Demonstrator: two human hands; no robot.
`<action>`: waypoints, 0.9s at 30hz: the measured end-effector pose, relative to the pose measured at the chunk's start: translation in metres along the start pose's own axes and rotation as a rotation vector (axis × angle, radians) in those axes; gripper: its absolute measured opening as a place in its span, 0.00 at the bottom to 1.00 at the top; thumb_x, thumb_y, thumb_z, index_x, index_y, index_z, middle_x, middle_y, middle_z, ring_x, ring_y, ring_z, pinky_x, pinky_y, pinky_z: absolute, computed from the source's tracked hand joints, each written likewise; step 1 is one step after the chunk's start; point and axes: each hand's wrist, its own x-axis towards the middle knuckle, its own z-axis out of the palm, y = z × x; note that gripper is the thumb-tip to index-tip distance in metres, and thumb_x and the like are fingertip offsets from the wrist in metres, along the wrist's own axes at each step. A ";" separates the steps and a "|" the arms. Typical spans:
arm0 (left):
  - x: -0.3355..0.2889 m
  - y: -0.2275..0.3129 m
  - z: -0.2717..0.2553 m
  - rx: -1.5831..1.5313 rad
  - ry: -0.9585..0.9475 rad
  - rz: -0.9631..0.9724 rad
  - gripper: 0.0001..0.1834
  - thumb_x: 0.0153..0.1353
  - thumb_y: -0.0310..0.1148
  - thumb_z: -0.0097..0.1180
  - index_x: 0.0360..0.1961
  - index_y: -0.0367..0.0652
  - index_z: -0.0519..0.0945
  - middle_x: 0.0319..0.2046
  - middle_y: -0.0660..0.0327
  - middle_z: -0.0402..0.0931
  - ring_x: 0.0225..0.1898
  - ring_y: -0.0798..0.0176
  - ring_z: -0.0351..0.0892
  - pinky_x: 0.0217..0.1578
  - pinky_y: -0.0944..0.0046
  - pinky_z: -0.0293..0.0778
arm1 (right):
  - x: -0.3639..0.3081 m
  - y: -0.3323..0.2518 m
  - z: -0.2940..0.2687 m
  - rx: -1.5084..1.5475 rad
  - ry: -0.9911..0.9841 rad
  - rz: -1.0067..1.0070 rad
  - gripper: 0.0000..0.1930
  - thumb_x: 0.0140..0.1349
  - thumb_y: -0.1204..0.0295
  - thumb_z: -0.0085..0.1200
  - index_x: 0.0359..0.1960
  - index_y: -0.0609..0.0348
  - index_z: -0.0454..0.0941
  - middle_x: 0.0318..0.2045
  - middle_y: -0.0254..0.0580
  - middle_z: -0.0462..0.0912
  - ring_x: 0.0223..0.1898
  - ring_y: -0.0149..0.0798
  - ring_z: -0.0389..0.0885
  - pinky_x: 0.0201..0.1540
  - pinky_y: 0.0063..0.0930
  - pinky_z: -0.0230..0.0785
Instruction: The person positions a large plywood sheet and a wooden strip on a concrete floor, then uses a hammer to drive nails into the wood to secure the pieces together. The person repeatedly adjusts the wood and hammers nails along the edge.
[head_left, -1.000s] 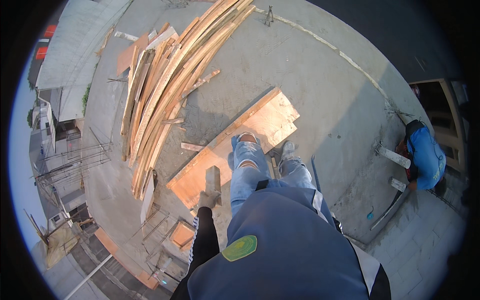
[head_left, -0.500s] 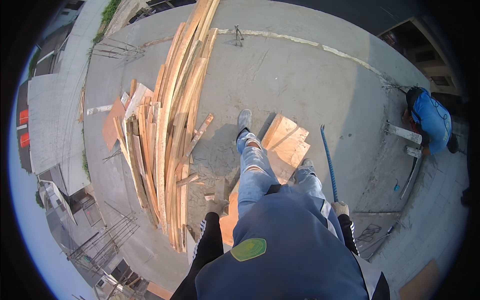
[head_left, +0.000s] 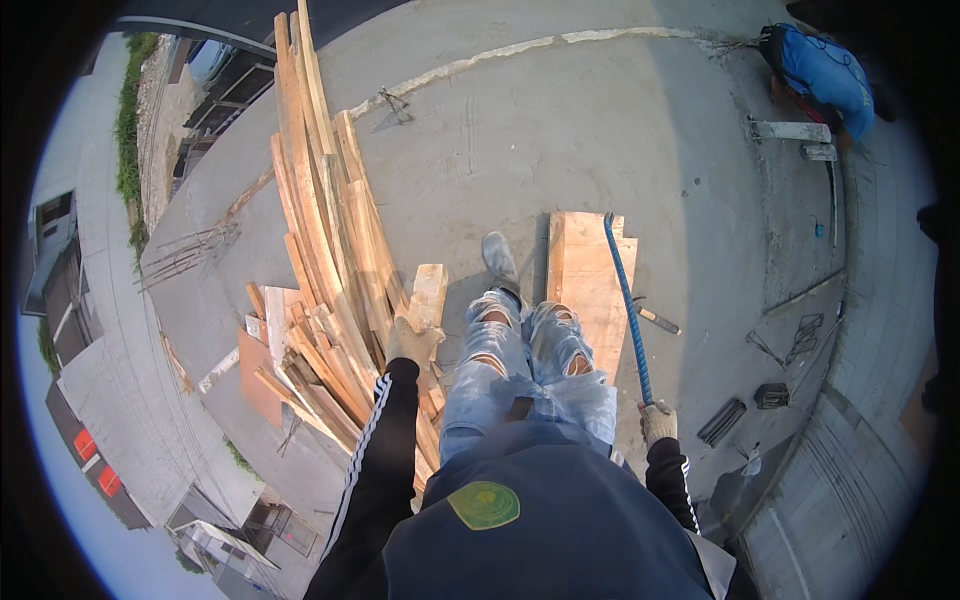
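Standing on a concrete roof (head_left: 560,140), a short wooden block (head_left: 428,296) is being gripped by the gloved left hand (head_left: 412,342) beside the plank pile (head_left: 320,250). A long blue bar (head_left: 626,300) is being clasped by the closed right hand (head_left: 658,422), slanting over the flat boards (head_left: 585,275).

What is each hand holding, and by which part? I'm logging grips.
Left hand grips a short wooden block at its lower end; right hand holds a blue bar by its near end.

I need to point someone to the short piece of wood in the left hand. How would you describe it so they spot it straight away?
Start at the long pile of planks fanned across the concrete roof. At its near end, beside the person's torn jeans, the gloved left hand grips a short pale wood block. Unlike the long thin boards beside it, it is stubby, square-ended and lifted above the heap.
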 end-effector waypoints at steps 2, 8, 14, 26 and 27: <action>0.028 0.037 0.007 0.171 -0.030 0.064 0.39 0.49 0.51 0.77 0.52 0.34 0.76 0.48 0.42 0.84 0.51 0.40 0.85 0.53 0.49 0.79 | -0.009 0.021 0.016 0.124 -0.032 0.012 0.03 0.63 0.72 0.58 0.32 0.55 0.82 0.17 0.28 0.73 0.14 0.26 0.68 0.18 0.24 0.57; 0.151 0.131 0.102 0.652 -0.188 0.431 0.37 0.51 0.52 0.74 0.57 0.43 0.77 0.55 0.52 0.82 0.60 0.44 0.80 0.62 0.44 0.72 | -0.022 0.051 0.064 -0.148 0.104 -0.261 0.15 0.67 0.63 0.64 0.31 0.63 0.78 0.22 0.46 0.79 0.25 0.40 0.76 0.32 0.40 0.68; 0.296 0.171 0.291 0.682 -0.265 0.576 0.37 0.54 0.50 0.71 0.63 0.48 0.75 0.62 0.56 0.76 0.65 0.45 0.73 0.66 0.42 0.66 | 0.017 0.044 0.109 -0.372 0.129 -0.211 0.25 0.69 0.48 0.61 0.34 0.63 0.78 0.25 0.51 0.80 0.28 0.58 0.80 0.34 0.45 0.71; 0.408 0.152 0.449 0.486 -0.343 0.858 0.33 0.57 0.42 0.69 0.63 0.46 0.74 0.61 0.58 0.72 0.62 0.44 0.70 0.62 0.43 0.71 | 0.064 -0.079 0.160 -0.499 -0.017 0.027 0.19 0.72 0.76 0.58 0.63 0.69 0.78 0.60 0.58 0.82 0.58 0.56 0.81 0.61 0.43 0.74; 0.410 0.152 0.452 0.497 -0.352 0.887 0.33 0.57 0.42 0.69 0.63 0.46 0.74 0.60 0.58 0.72 0.61 0.44 0.70 0.62 0.44 0.71 | 0.066 -0.102 0.159 -0.599 -0.056 0.042 0.19 0.72 0.76 0.59 0.62 0.70 0.78 0.58 0.60 0.83 0.56 0.56 0.83 0.61 0.44 0.73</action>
